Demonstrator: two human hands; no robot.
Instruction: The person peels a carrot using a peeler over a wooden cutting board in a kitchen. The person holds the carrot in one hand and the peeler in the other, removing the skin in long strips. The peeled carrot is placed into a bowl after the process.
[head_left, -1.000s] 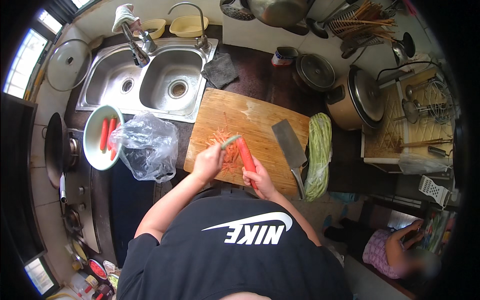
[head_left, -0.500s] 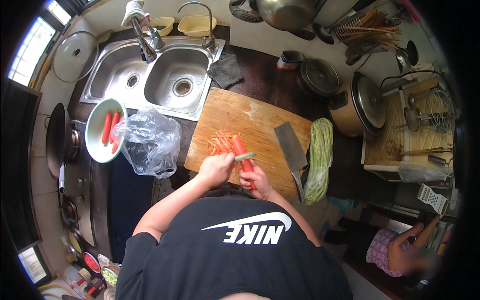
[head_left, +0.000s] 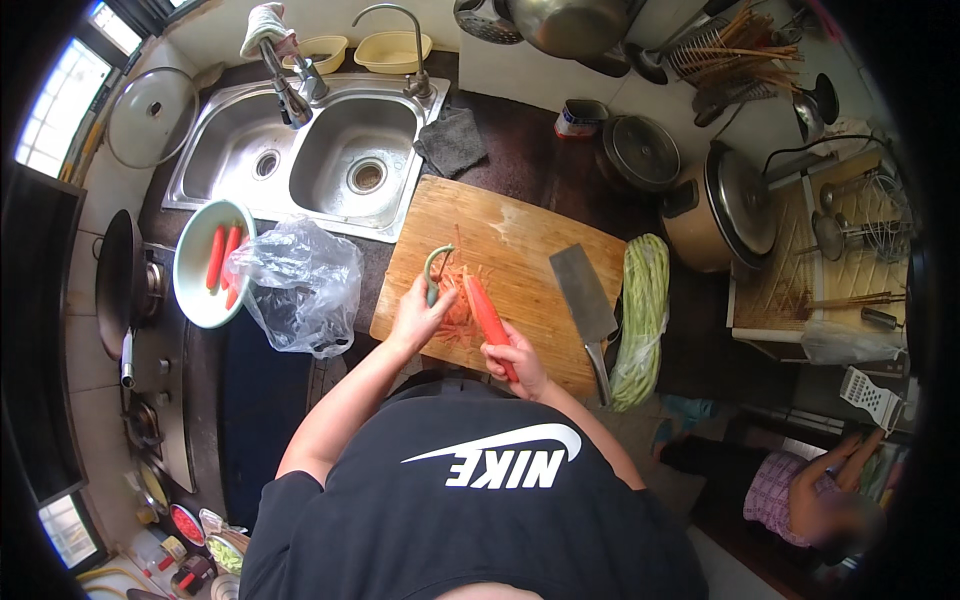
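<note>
In my right hand a carrot is gripped by its near end, its far end slanting up and left over the wooden cutting board. My left hand is closed around a green-handled peeler, held just left of the carrot and apart from it. Beneath and between the hands lies a heap of orange carrot peelings, partly hidden by them. A cleaver rests on the board's right side. Long green beans in clear wrap lie against the board's right edge.
A pale green bowl with several carrots stands on the left, a clear plastic bag beside it. Beyond the board are a double sink, a grey cloth and lidded pots. Another person is at the lower right.
My left hand has moved the peeler off the carrot, up and to the left. The right hand still grips the carrot, almost in the same place.
</note>
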